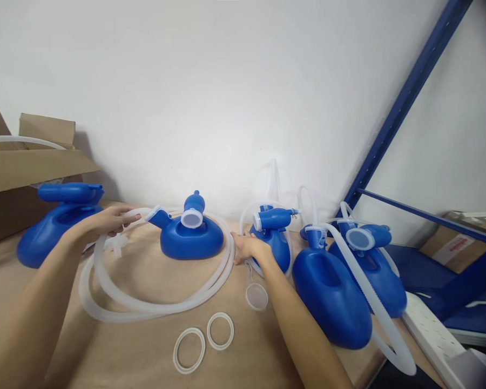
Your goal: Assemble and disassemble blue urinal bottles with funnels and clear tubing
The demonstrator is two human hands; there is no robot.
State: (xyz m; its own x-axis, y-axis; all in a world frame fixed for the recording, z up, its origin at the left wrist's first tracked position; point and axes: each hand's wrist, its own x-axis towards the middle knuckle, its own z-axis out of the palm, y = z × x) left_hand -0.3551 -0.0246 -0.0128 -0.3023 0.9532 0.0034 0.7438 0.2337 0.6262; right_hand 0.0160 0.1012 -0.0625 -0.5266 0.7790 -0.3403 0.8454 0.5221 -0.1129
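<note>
Head view. Blue bottles (192, 244): five counted, one at left, one at centre, three at right; walls opaque, contents cannot be told. Blue funnel pieces (277, 218): at least four, resting on or against bottles. White rings (189, 351): two, lying flat side by side in front on the brown tabletop (133, 356). Round clear cap with strap (257, 297): one, just beyond the rings, near the right forearm. Open cardboard box (28, 165) at far left: one, a pale hose (24, 140) arching over its opening; interior mostly hidden. Coiled translucent tube (146, 309): one bundle of several loops, on the tabletop around the centre bottle. Left hand (108, 220): pinching the coil's left side, thumb against fingers. Right hand (248, 247): fingers touching the coil's right side; whether closed around it, cannot tell.
</note>
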